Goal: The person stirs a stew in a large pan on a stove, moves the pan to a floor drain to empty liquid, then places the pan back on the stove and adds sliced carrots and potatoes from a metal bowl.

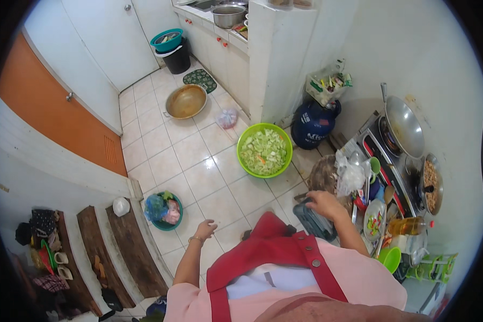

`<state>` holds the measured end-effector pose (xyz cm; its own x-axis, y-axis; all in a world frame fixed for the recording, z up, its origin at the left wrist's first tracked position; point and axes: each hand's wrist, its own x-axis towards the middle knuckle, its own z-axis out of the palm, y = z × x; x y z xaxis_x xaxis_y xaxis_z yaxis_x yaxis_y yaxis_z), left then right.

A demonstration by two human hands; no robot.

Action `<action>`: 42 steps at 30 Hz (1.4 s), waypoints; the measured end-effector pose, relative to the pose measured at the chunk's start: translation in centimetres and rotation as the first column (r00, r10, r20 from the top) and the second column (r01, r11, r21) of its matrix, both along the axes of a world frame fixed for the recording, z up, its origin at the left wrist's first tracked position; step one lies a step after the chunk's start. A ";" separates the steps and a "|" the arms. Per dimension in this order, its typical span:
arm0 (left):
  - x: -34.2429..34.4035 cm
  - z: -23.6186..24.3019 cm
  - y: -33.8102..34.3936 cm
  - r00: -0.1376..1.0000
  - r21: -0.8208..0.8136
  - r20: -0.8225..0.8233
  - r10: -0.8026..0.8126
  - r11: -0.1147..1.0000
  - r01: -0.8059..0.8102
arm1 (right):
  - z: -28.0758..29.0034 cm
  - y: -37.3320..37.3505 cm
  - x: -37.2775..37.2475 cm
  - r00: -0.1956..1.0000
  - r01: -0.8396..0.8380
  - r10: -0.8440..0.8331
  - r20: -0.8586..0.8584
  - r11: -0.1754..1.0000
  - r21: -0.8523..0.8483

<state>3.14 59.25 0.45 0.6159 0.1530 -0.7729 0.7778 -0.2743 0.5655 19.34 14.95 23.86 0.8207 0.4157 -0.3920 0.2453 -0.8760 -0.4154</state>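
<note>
My right hand is at the upper end of a dark grey, see-through plastic box, its fingers curled at the box's rim. The box stands tilted at the front of the cluttered counter, and the sleeve and apron partly cover it. Down by my left side, my left hand hangs over the floor with loosely spread fingers and holds nothing. Ahead on the tiles, a lime green basin holds chopped pale green vegetables with some orange pieces. A round wooden chopping board lies just beyond the box.
At right are a gas stove, a wok, a pan of browned food and an oil bottle. A blue gas cylinder stands behind. On the floor sit a large metal pan and a teal basin with bags.
</note>
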 end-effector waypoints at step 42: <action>111.3 24.9 15.1 0.943 -0.874 0.214 0.254 0.481 0.069 | -24.1 18.3 18.8 0.632 0.686 -0.660 -0.407 0.721 -0.103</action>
